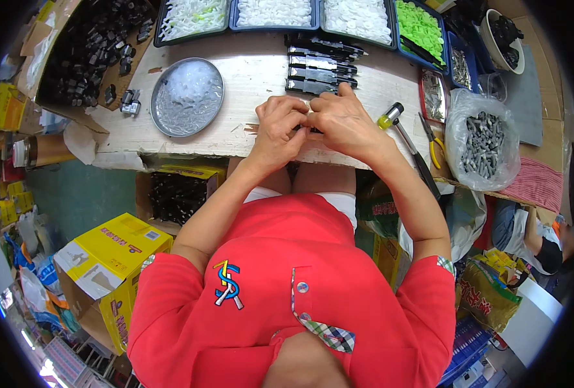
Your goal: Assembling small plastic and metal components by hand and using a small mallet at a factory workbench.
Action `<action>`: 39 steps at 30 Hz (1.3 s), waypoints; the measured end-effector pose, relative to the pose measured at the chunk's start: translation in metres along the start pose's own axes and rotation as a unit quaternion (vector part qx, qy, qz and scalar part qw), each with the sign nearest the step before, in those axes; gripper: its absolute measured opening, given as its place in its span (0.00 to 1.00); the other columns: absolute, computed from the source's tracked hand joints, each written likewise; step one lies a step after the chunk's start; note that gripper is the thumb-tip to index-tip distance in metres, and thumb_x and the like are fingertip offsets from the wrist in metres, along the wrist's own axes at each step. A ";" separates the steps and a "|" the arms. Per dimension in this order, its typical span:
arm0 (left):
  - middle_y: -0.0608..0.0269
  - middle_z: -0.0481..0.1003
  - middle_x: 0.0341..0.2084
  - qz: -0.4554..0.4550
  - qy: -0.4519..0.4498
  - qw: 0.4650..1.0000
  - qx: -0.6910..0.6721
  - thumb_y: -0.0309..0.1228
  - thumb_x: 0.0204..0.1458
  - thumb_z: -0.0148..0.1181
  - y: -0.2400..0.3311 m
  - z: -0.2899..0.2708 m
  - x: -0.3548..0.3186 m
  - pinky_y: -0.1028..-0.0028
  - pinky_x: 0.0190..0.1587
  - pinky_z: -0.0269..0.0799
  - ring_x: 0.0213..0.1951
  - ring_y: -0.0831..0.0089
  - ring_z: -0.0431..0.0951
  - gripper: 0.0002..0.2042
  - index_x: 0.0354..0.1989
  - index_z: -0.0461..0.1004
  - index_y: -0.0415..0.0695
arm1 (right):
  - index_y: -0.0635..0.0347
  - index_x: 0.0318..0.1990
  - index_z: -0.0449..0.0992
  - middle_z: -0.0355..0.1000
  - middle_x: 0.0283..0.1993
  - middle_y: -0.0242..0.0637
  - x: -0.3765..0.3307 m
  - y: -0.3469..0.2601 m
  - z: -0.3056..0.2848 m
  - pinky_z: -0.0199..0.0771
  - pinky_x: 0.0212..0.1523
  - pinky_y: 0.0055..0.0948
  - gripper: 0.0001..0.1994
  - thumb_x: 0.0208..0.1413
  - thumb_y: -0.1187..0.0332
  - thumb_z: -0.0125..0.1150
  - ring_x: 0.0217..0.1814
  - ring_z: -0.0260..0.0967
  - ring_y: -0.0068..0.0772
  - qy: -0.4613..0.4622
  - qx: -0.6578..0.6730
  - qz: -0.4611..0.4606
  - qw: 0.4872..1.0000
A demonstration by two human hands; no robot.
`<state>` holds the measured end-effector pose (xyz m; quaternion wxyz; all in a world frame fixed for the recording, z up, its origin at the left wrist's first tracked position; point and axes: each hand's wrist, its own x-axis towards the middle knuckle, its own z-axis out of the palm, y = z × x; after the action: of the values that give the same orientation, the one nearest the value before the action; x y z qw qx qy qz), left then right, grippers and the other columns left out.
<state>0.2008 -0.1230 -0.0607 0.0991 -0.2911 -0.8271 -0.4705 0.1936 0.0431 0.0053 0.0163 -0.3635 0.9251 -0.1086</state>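
Observation:
My left hand (276, 127) and my right hand (344, 123) meet at the front edge of the white worktop (251, 71). Both are closed, with thumbs and fingertips pinched together over a small dark piece mostly hidden beneath them. What exactly they grip I cannot make out. Just beyond the fingers lies a row of several flat black parts (319, 70), side by side, some with shiny faces. Right of my right hand rests a screwdriver with a clear yellowish handle (390, 115). A round metal dish (220, 107) to the left holds clear, glossy material.
Blue trays (274, 28) of white and green small parts line the back. An open carton (93, 110) of black pieces stands left. Yellow-handled pliers (437, 152), a dark-handled tool (416, 155) and a plastic bag of metal parts (484, 142) lie right. A yellow box (115, 249) sits below left.

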 end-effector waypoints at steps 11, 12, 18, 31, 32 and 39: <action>0.71 0.70 0.34 -0.016 -0.019 0.997 0.073 0.29 0.37 0.62 0.006 -0.004 0.005 0.66 0.45 0.50 0.44 0.68 0.63 0.06 0.26 0.76 0.48 | 0.64 0.35 0.74 0.71 0.31 0.41 -0.157 0.098 -0.059 0.67 0.36 0.29 0.07 0.49 0.72 0.56 0.33 0.69 0.38 0.308 -0.014 0.362 0.880; 0.71 0.70 0.33 -0.014 -0.032 0.997 0.073 0.30 0.36 0.63 0.007 -0.002 0.008 0.65 0.45 0.50 0.44 0.68 0.63 0.06 0.26 0.77 0.49 | 0.63 0.35 0.74 0.71 0.32 0.41 -0.192 0.110 -0.066 0.67 0.37 0.30 0.07 0.49 0.71 0.56 0.34 0.69 0.40 0.301 -0.087 0.408 0.858; 0.69 0.68 0.33 0.035 -0.056 0.991 0.114 0.31 0.37 0.63 0.006 0.000 0.008 0.63 0.44 0.51 0.42 0.67 0.64 0.07 0.28 0.76 0.51 | 0.59 0.46 0.71 0.71 0.43 0.46 -0.318 0.174 -0.044 0.66 0.44 0.38 0.17 0.48 0.66 0.57 0.45 0.68 0.45 0.089 -0.116 0.597 0.788; 0.53 0.74 0.30 -0.148 0.178 0.885 0.403 0.37 0.38 0.61 -0.140 -0.138 0.153 0.61 0.39 0.67 0.35 0.54 0.73 0.11 0.28 0.78 0.44 | 0.66 0.37 0.72 0.72 0.35 0.49 -0.289 0.190 -0.024 0.66 0.37 0.36 0.11 0.45 0.72 0.58 0.36 0.69 0.45 0.125 0.049 0.608 0.782; 0.53 0.74 0.30 -0.148 0.179 0.884 0.405 0.37 0.38 0.61 -0.147 -0.141 0.157 0.61 0.39 0.67 0.35 0.54 0.73 0.11 0.28 0.78 0.44 | 0.67 0.35 0.72 0.71 0.34 0.49 -0.276 0.182 -0.029 0.66 0.35 0.36 0.10 0.46 0.71 0.58 0.35 0.69 0.45 0.109 0.009 0.607 0.787; 0.55 0.75 0.24 -0.147 0.200 0.953 0.173 0.34 0.35 0.65 -0.159 -0.156 0.157 0.66 0.29 0.70 0.24 0.62 0.75 0.11 0.27 0.78 0.42 | 0.66 0.29 0.71 0.68 0.24 0.41 -0.292 0.175 -0.036 0.64 0.31 0.30 0.06 0.48 0.71 0.55 0.26 0.63 0.33 0.170 0.033 0.574 0.801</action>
<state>-0.0353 -0.2542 -0.0222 0.2414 -0.0446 -0.8927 -0.3778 0.2873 0.3720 -0.0107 -0.0703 0.2587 0.9483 -0.1699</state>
